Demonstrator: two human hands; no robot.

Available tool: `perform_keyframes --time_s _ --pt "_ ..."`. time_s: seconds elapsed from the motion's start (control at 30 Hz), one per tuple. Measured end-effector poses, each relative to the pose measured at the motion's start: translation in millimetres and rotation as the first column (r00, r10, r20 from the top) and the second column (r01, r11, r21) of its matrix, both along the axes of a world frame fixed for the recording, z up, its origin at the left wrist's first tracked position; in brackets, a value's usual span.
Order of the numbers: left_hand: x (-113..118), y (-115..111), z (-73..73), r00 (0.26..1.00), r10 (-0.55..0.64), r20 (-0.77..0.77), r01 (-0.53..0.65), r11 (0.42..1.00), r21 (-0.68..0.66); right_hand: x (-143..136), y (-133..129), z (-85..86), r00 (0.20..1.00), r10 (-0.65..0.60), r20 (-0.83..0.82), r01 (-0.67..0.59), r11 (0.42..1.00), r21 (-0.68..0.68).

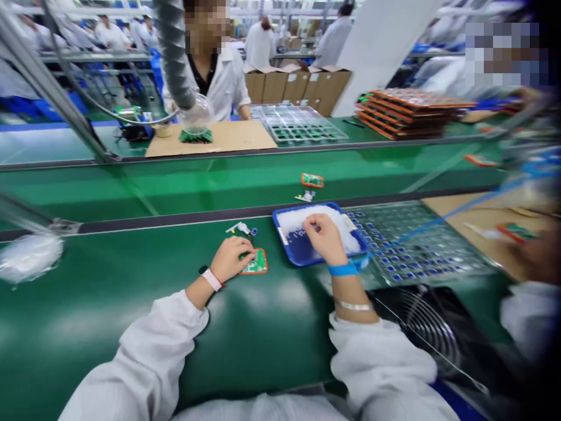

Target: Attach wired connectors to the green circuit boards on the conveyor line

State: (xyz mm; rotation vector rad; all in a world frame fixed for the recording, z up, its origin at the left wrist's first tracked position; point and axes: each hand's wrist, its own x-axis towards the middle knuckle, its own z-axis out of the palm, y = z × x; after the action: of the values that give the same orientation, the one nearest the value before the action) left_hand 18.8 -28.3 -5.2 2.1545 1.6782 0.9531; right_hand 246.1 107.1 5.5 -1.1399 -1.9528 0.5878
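My left hand [230, 257] lies at the left side of a green circuit board [259, 263] with an orange frame, its fingers closed over the board's edge. Just beyond that hand, a small white part with wires [241, 227] lies on the green work surface [245, 333]. To the right, my right hand [324, 235] is over a blue tray [294, 255] of small white pieces [291, 220]. Its fingertips are pinched together; whatever is between them is too small to make out. A blue wrist strap [343, 269] circles my right wrist.
Right of the tray sits a clear sheet tray [421, 251] with rows of small blue parts. A black fan [425, 327] stands near my right forearm. Another framed board [312, 180] lies on the green belt ahead. At the right edge is a co-worker's hand [543, 251].
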Motion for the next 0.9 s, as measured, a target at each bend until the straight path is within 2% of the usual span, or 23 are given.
perform_keyframes --time_s 0.03,0.1,0.27,0.43,0.9 --pt "0 1 -0.4 1.000 -0.006 -0.019 0.006 1.000 0.000 12 10 -4.0 0.997 -0.063 0.032 0.064 0.998 -0.028" --pt "-1 2 -1.4 0.999 -0.014 -0.035 0.014 1.000 0.000 28 23 -13.5 0.989 -0.111 0.102 0.119 0.990 -0.081" --pt "-1 2 -3.5 1.000 -0.007 -0.031 0.008 1.000 0.014 30 29 -27.0 0.976 -0.071 0.205 0.087 0.994 -0.071" --pt "-1 2 -2.2 1.000 -0.007 -0.022 0.007 1.000 -0.010 25 27 -27.9 0.963 -0.016 0.269 0.023 0.999 -0.024" --pt "-2 2 -2.0 0.999 -0.023 -0.027 0.022 1.000 -0.017 25 28 -25.6 0.928 0.003 0.373 -0.003 1.000 0.000"
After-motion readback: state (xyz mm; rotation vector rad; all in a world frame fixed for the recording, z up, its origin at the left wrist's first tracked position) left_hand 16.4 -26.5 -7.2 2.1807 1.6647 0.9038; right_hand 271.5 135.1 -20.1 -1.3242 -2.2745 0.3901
